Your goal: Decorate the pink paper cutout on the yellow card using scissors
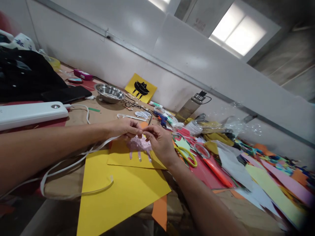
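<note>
Both hands pinched together over a pink paper cutout, a white strip trailing off.

Nearest, yellow card sheets point(118, 193) lie under the wrists. The left hand point(126, 128) and right hand point(159, 144) meet fingertip to fingertip, nipping the white strip point(73, 162) just above the pink cutout point(139, 146); both look light, limp and easily torn, best taken by an edge. Right of the hands lie yellow-handled scissors point(188, 155) amid paper clutter; beyond them a steel bowl point(109, 92) stands on the freer worktop point(103, 114).
</note>
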A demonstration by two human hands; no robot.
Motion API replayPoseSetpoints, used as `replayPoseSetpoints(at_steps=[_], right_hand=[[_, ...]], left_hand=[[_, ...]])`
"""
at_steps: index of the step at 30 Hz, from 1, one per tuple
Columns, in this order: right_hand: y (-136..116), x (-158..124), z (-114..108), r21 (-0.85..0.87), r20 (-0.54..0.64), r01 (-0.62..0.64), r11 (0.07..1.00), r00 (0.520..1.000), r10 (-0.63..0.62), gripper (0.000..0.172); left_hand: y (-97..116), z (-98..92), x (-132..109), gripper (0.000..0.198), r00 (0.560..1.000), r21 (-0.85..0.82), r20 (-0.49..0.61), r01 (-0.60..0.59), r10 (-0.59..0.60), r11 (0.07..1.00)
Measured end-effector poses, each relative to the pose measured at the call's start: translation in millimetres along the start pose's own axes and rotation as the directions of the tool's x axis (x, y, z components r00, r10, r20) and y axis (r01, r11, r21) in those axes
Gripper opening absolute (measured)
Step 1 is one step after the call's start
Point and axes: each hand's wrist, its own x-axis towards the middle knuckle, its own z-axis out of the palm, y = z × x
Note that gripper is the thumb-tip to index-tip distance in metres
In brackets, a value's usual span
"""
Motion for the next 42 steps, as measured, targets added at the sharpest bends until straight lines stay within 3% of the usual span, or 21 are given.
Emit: replayPoseSetpoints(at_steps=[7,14,18,23,26,29,37,42], right_hand=[[-4,-1,3,0.179,0.004,-0.098,0.979,0.995,0.099,0.016],[-1,0,7,0.425,0.043,-0.199,0.883,0.979,0.2,0.017],[-1,-1,8,0.406,0.033,-0.186,0.895,0.981,0.189,0.017],[-2,-2,7,0.336,-0.002,-0.187,0.923,0.98,0.199,0.013],[-1,-1,4,0.353,-0.031,-0.214,0.911,0.97,0.24,0.013],[1,-1,1,0.353,-0.019,-0.239,0.905,0.965,0.263,0.015],[6,-2,0,0.344,-0.029,-0.205,0.916,0.973,0.229,0.015],[10,-2,0,0.366,-0.037,-0.245,0.898,0.96,0.276,0.018]], left_hand=[[3,8.8,-3,0.027,0.997,0.013,0.073,-0.017,0.016,1.0],[0,17.5,-4,0.025,0.999,-0.068,0.006,-0.051,0.051,0.996],[-3,20.2,-1,0.021,1.0,-0.214,-0.003,-0.014,0.013,0.977],[-1,20.7,-2,0.015,0.997,-0.288,0.082,0.015,0.009,0.957],[2,21.2,-3,0.015,0.998,-0.315,0.059,0.013,0.006,0.949],[3,22.5,-3,0.014,0.999,-0.241,-0.014,0.028,-0.033,0.97],[3,18.4,-1,0.016,0.992,0.056,-0.124,-0.031,0.038,0.998],[7,18.8,-3,0.018,0.985,0.117,-0.174,0.005,0.015,0.993]])
